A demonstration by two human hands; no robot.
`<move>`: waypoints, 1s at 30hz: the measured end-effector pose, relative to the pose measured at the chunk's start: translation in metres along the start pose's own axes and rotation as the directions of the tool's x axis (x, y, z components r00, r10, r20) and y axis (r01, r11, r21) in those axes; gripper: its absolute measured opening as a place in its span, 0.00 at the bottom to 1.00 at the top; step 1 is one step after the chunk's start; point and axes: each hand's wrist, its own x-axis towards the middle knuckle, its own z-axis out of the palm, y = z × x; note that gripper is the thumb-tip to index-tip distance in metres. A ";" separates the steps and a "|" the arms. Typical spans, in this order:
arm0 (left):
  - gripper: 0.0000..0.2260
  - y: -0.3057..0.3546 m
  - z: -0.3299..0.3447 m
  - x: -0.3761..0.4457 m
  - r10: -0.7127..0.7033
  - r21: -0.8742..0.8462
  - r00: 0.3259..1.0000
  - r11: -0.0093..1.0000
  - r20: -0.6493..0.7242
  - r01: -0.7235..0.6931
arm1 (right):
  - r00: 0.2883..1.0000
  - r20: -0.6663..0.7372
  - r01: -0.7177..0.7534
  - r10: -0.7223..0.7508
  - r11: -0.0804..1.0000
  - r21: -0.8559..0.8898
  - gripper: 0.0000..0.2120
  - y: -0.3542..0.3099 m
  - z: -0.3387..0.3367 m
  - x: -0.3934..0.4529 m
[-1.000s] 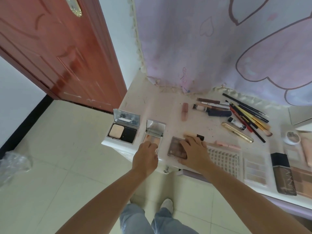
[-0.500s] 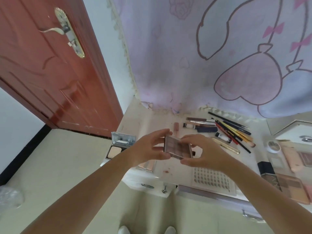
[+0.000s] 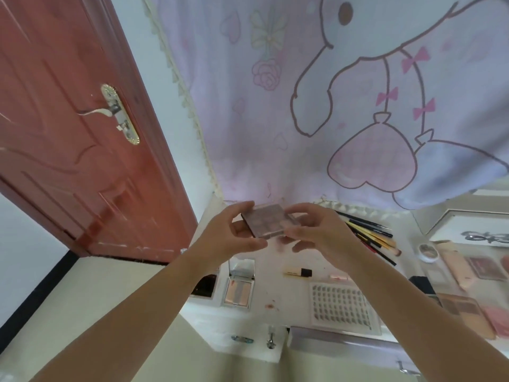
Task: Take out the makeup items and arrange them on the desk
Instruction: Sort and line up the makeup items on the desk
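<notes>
- Bare patch of the surface (image 3: 278, 288) lies between the open compact (image 3: 239, 289) on the left and the lash tray (image 3: 343, 307) on the right; a small red smear marks it.
- A short tube (image 3: 298, 272) lies across the far edge of that patch.
- Pencils and brushes (image 3: 369, 235) crowd the back right.
- Palettes (image 3: 468, 312) fill the right end.
- The hanging cloth (image 3: 330, 106) closes off the rear; the door (image 3: 68, 133) stands left, beyond the surface edge.

No legible txt anywhere.
</notes>
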 end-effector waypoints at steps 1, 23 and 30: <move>0.33 0.004 -0.003 0.000 -0.006 0.012 1.000 1.000 0.013 0.006 | 1.000 -0.008 -0.004 0.004 0.997 0.082 0.12 -0.003 0.002 0.001; 0.04 0.019 -0.018 -0.010 -0.317 -0.187 0.942 0.937 -0.109 0.294 | 0.987 -0.032 -0.163 0.160 0.970 -0.180 0.10 -0.023 0.023 0.030; 0.32 0.022 -0.033 -0.017 0.003 0.009 0.998 1.000 -0.069 -0.002 | 0.987 0.015 -0.159 0.159 0.987 0.018 0.05 -0.032 0.012 0.028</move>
